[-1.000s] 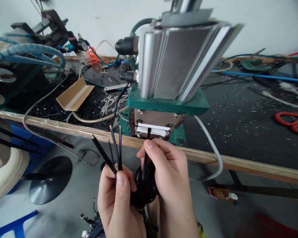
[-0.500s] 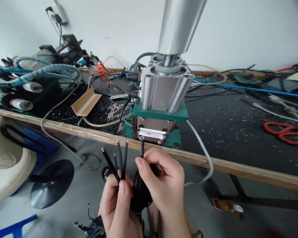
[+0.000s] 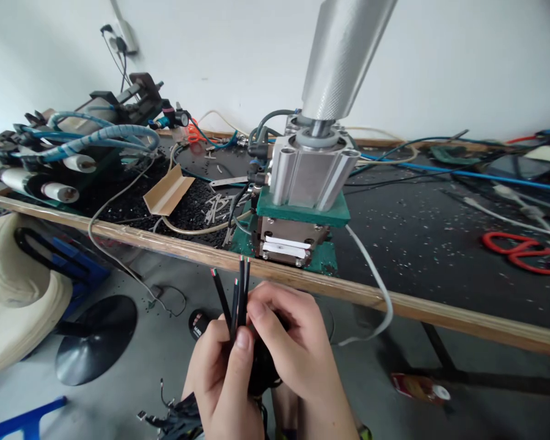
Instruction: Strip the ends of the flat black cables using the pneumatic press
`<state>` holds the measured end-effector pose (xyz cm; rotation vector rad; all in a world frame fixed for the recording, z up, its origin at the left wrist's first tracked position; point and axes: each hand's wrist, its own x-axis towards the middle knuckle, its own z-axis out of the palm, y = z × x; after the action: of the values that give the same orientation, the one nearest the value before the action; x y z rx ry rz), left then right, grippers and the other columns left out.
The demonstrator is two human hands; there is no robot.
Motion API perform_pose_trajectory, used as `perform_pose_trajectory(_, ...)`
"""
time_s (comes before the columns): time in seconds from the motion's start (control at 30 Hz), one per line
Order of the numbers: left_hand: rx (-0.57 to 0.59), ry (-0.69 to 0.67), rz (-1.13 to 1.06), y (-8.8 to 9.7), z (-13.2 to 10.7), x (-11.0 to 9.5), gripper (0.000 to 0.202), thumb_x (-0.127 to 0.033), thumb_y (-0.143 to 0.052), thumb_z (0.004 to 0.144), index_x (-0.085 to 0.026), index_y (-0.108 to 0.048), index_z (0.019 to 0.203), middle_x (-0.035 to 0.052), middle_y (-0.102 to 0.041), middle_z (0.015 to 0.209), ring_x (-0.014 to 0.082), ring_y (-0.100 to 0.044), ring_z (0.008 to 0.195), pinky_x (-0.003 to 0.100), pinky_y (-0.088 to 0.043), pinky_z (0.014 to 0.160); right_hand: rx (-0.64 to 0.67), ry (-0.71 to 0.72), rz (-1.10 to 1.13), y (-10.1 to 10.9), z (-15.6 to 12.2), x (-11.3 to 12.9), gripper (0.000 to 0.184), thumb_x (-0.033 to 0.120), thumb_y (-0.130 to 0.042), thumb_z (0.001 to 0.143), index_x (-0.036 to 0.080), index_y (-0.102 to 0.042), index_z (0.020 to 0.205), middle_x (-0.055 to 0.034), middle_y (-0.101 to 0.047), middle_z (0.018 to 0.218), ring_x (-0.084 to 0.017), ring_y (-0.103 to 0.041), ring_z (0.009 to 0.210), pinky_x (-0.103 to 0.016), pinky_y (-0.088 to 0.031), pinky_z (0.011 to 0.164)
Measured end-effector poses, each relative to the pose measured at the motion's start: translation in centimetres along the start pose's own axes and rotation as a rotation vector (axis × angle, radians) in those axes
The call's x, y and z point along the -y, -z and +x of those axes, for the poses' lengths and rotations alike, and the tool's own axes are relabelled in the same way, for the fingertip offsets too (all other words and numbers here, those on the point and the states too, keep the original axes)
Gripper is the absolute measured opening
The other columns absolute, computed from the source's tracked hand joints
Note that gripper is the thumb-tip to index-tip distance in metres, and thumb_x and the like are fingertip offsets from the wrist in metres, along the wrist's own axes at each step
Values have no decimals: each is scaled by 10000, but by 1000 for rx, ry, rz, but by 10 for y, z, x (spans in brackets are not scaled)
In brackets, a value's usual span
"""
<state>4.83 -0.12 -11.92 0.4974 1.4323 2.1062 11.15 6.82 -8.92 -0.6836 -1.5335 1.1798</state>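
Observation:
Several black cables (image 3: 222, 297) stand up from my left hand (image 3: 227, 373), pinched between thumb and fingers. Red, white and green wire tips show at their cut ends. My right hand (image 3: 293, 348) is closed beside it, its thumb and forefinger against the rightmost cable of the group. A dark cable bundle (image 3: 263, 366) lies between the palms, partly hidden by the fingers. Just beyond the hands, on the bench edge, stands a pneumatic press (image 3: 308, 171) with a green plate and a white-edged slot (image 3: 286, 246) low at its front.
The bench's wooden edge (image 3: 376, 296) runs across in front of the hands. Red-handled scissors (image 3: 522, 252) lie at right, a folded cardboard piece (image 3: 168, 190) and black scraps at left. Another machine (image 3: 87, 153) sits far left. More cables (image 3: 176, 418) hang low, near a cream chair (image 3: 27, 293).
My right hand has moved left, bringing its cable against those in my left hand. The cables are now closer together. The view has shifted slightly.

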Motion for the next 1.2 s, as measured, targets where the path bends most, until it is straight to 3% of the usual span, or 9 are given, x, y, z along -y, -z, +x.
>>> perform_pose_trajectory(0.17, 37, 111, -135, 7, 9, 5, 494, -505, -990, 918, -210, -649, 716, -35, -546, 680, 118, -462, 615, 186, -449, 558, -62, -195, 124, 1, 6, -5, 352, 347, -788, 1012, 210, -725, 694, 29, -640, 584, -108, -520, 527, -226, -350, 500)
perform_pose_trajectory(0.33, 52, 62, -115, 6, 17, 8, 445, -509, -972, 943, -215, -704, 745, -13, -613, 716, 143, -574, 629, 217, -521, 565, -200, -354, 262, 4, 13, -10, 324, 396, -839, 920, 211, -767, 663, 36, -601, 522, -109, -497, 487, -232, -366, 505)
perform_pose_trajectory(0.47, 9, 91, -117, -8, 13, 0, 383, -489, -969, 948, -223, -737, 799, -22, -584, 715, 136, -538, 615, 206, -474, 536, -273, -367, 328, 4, 20, -9, 373, 363, -803, 880, 230, -691, 549, 21, -623, 491, -110, -513, 449, -234, -361, 473)
perform_pose_trajectory(0.63, 31, 33, -118, -21, 17, -12, 473, -537, -1045, 846, -215, -724, 716, -22, -580, 678, 113, -503, 551, 193, -428, 468, -298, -393, 361, 6, 26, -7, 376, 354, -787, 852, 237, -672, 513, 16, -624, 471, -111, -517, 439, -230, -392, 469)
perform_pose_trajectory(0.77, 40, 31, -103, -21, 17, -12, 433, -541, -1043, 845, -223, -767, 743, -23, -578, 668, 115, -503, 539, 201, -444, 463, -314, -404, 374, 8, 26, -5, 357, 348, -780, 877, 236, -711, 546, 18, -634, 478, -111, -515, 445, -237, -404, 476)
perform_pose_trajectory(0.93, 20, 56, -106, -17, 12, -6, 357, -474, -964, 947, -226, -754, 799, -19, -559, 700, 120, -497, 562, 206, -447, 475, -354, -417, 365, 6, 28, -4, 344, 351, -782, 884, 237, -732, 563, 30, -610, 473, -116, -520, 448, -237, -392, 458)
perform_pose_trajectory(1.2, -37, 139, -82, -23, 10, -14, 364, -486, -972, 925, -237, -730, 813, -10, -534, 723, 166, -552, 676, 209, -462, 520, -371, -432, 384, 5, 30, -4, 350, 373, -783, 909, 237, -743, 589, 35, -586, 476, -123, -515, 453, -240, -397, 446)
